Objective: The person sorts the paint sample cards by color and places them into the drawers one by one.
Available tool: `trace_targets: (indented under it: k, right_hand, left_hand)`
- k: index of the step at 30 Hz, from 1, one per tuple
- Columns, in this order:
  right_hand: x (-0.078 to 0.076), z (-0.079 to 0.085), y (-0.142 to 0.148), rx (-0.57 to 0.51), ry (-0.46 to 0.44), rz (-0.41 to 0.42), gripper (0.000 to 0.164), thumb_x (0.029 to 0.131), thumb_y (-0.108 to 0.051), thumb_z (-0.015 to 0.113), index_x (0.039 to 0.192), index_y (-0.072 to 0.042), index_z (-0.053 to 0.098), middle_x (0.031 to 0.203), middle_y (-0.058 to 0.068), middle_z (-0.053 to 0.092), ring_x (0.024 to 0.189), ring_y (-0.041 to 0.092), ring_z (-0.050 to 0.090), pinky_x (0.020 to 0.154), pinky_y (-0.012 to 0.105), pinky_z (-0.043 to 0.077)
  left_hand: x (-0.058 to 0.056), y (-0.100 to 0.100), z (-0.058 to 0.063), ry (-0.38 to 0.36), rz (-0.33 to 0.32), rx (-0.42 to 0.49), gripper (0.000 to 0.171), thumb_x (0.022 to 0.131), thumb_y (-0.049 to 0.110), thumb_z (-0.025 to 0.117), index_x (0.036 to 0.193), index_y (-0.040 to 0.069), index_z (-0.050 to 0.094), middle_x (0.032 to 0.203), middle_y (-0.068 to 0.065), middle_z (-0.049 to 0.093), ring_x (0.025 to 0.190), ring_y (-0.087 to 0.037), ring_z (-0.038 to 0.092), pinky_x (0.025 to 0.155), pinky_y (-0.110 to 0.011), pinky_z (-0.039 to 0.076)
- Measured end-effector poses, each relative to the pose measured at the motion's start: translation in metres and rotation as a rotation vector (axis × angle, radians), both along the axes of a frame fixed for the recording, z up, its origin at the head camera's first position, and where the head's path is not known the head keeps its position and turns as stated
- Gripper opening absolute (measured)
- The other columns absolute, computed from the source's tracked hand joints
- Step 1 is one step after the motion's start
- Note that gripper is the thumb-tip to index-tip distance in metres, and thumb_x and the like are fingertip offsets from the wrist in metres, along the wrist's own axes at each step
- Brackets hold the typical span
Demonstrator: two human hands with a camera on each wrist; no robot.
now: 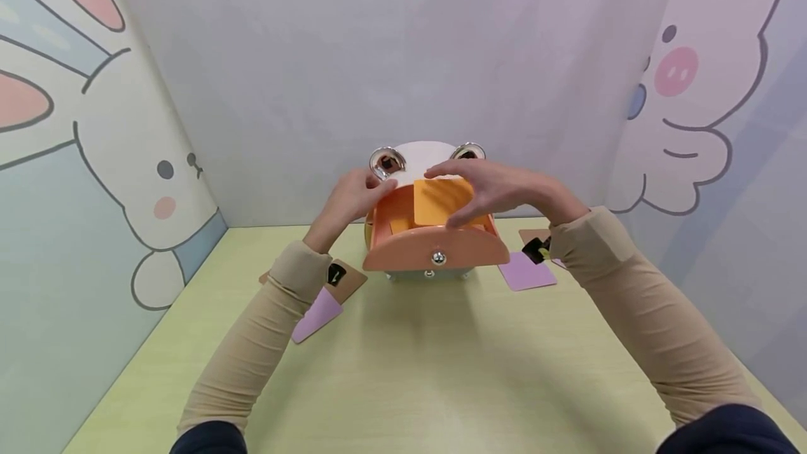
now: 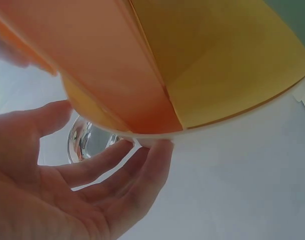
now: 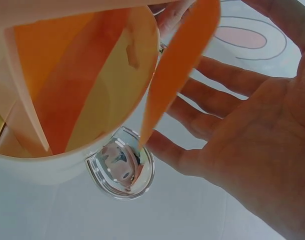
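A small rounded cabinet (image 1: 429,153) with a white top and two shiny metal rings (image 1: 386,162) stands at the far middle of the table. Its orange drawer (image 1: 410,247) with a silver knob is pulled out. My left hand (image 1: 356,196) grips the cabinet's top left edge, thumb in front and fingers behind beside the ring. Above the drawer my right hand (image 1: 498,191) holds a flat orange square card (image 1: 435,202) upright between thumb and fingers; in the right wrist view the card (image 3: 177,70) appears edge-on. Another orange piece (image 1: 399,225) lies inside the drawer.
Purple and brown cards lie on the pale green table: a purple card (image 1: 318,315) and brown card (image 1: 347,282) at left, another purple card (image 1: 528,272) at right, partly behind the right forearm. A grey-white wall (image 1: 403,54) stands behind; cartoon-printed panels flank both sides.
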State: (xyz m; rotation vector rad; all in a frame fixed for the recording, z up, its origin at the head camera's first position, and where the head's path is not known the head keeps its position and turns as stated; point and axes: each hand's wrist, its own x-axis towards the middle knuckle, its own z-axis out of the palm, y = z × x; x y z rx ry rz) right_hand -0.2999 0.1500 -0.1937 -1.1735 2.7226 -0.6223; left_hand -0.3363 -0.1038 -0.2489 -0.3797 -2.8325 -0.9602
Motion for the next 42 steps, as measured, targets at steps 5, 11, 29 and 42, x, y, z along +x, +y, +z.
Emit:
trace_targets:
  k: [5, 11, 29, 42]
  right_hand:
    - [-0.001, 0.0, 0.001, -0.013, -0.002, 0.012, 0.076, 0.077, -0.027, 0.08, 0.142, -0.009, 0.045, 0.145, 0.008, 0.046, 0.131, 0.028, 0.042, 0.109, 0.052, 0.038]
    - [0.001, 0.0, 0.004, -0.046, 0.025, 0.003, 0.069, 0.081, -0.026, 0.077, 0.141, -0.009, 0.047, 0.146, 0.007, 0.046, 0.137, 0.029, 0.038, 0.112, 0.054, 0.034]
    - [0.058, -0.058, 0.02, -0.698, 0.397, -0.093, 0.006, 0.085, 0.0, 0.069, 0.085, -0.005, 0.072, 0.066, 0.002, 0.064, 0.052, 0.006, 0.051, 0.048, 0.016, 0.041]
    - [0.088, -0.13, -0.006, -0.797, -0.373, -0.22, 0.027, 0.098, -0.025, 0.056, 0.099, -0.001, 0.068, 0.077, 0.012, 0.071, 0.05, 0.018, 0.06, 0.049, 0.032, 0.053]
  left_hand:
    - [0.001, -0.001, 0.001, 0.004, -0.001, -0.004, 0.041, 0.095, 0.046, 0.055, 0.086, 0.006, 0.063, 0.068, -0.002, 0.048, 0.063, -0.017, 0.044, 0.055, -0.026, 0.035]
    - [0.004, -0.001, 0.004, -0.001, 0.005, -0.017, 0.039, 0.096, 0.045, 0.054, 0.086, 0.008, 0.062, 0.07, -0.002, 0.049, 0.064, -0.017, 0.044, 0.055, -0.026, 0.035]
    - [0.002, 0.002, -0.001, 0.0, 0.002, -0.004, 0.039, 0.095, 0.046, 0.055, 0.089, 0.008, 0.063, 0.074, -0.002, 0.054, 0.065, -0.017, 0.046, 0.057, -0.026, 0.037]
    - [0.001, 0.003, -0.001, -0.023, 0.019, 0.013, 0.04, 0.094, 0.047, 0.054, 0.091, 0.008, 0.065, 0.084, -0.006, 0.062, 0.072, -0.02, 0.054, 0.058, -0.027, 0.042]
